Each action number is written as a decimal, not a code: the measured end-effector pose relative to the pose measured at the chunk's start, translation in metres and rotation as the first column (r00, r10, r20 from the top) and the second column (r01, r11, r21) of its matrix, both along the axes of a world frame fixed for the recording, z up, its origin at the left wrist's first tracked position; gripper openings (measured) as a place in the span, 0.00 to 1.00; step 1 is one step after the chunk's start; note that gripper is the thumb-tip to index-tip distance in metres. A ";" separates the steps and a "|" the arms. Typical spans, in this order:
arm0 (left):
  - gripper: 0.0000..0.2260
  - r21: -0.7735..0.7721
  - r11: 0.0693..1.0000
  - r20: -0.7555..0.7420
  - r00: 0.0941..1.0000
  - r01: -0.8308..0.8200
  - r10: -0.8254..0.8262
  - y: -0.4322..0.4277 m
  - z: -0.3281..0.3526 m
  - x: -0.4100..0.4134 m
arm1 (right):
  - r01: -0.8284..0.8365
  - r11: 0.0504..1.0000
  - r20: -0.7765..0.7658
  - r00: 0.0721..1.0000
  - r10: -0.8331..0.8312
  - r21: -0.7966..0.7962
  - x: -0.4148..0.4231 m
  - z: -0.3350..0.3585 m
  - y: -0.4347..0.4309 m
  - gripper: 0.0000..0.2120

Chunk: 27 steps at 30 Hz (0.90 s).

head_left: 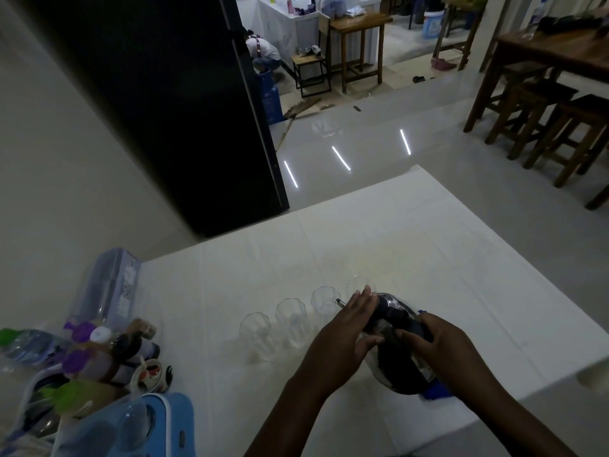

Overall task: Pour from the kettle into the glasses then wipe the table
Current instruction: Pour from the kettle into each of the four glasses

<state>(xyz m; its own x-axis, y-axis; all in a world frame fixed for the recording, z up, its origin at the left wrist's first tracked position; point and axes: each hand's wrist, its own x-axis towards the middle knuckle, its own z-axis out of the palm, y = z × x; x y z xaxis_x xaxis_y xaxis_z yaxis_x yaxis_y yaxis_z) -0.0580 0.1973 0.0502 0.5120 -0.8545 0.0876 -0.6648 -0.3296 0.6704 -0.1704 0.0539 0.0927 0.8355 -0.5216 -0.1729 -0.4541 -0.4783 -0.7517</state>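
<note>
Several clear glasses stand in a slanted row on the white table (428, 245): the nearest glass (255, 336) at the left, the farthest glass (357, 285) at the right. A dark, shiny kettle (395, 344) is at the right end of the row, tilted with its spout (339, 303) toward the third glass (324, 301). My left hand (346, 328) rests flat on the kettle's lid and side. My right hand (428, 338) grips its handle. A blue cloth (435, 392) peeks out under the kettle. Whether water flows cannot be told.
At the table's left end stand bottles with purple and green caps (79, 361), a small bowl (150, 374), a blue container (138, 427) and a clear box (112, 285). A black fridge (158, 103) is behind. Wooden stools (543, 123) stand at the far right.
</note>
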 end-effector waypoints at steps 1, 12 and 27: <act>0.28 -0.002 1.000 -0.002 1.000 -0.001 0.001 0.000 0.000 0.000 | 0.000 1.000 0.002 1.000 0.000 0.001 0.000 0.001 0.000 0.16; 0.28 -0.018 1.000 -0.012 1.000 0.002 -0.002 0.001 -0.002 0.001 | -0.015 1.000 -0.029 0.999 0.014 -0.026 0.000 0.007 0.002 0.16; 0.28 -0.008 1.000 0.006 1.000 0.003 -0.003 0.002 -0.004 0.001 | -0.034 0.999 -0.037 0.999 0.033 -0.025 0.001 0.011 0.004 0.16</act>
<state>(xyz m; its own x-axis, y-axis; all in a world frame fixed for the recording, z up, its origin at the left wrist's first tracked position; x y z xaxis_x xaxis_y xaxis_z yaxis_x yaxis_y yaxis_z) -0.0565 0.1997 0.0465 0.5090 -0.8553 0.0974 -0.6699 -0.3225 0.6688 -0.1695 0.0575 0.1034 0.8461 -0.4976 -0.1912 -0.4646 -0.5125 -0.7222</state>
